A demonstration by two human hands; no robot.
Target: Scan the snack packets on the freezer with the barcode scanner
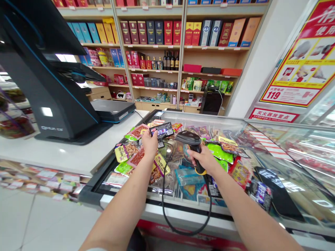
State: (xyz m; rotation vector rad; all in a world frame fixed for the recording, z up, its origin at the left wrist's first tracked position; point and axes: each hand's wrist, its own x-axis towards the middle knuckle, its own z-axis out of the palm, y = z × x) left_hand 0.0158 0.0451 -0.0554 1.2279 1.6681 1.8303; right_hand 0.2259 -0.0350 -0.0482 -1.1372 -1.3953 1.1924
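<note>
Snack packet (161, 131), dark and one in number, sits pinched in our left hand (150, 143) above the glass worktop (274, 146), long axis running left to right. Just to its right, one barcode scanner (188, 138) is gripped in our right hand (204, 159), head turned toward the packet. Loose packets (222, 153) beneath number over a dozen.

Freezer lid (261, 153): sloped glass top in a dark frame, reflective (goods inside show through it).
On the glass: loose snack packets (131, 150) in green, yellow and red, spread over its left and middle part, some overlapping.
White counter (68, 153): butts against the freezer's left edge.
On the counter: black checkout terminal (44, 87) on a broad base, with a flat scanner unit (112, 109) just beside it.
</note>
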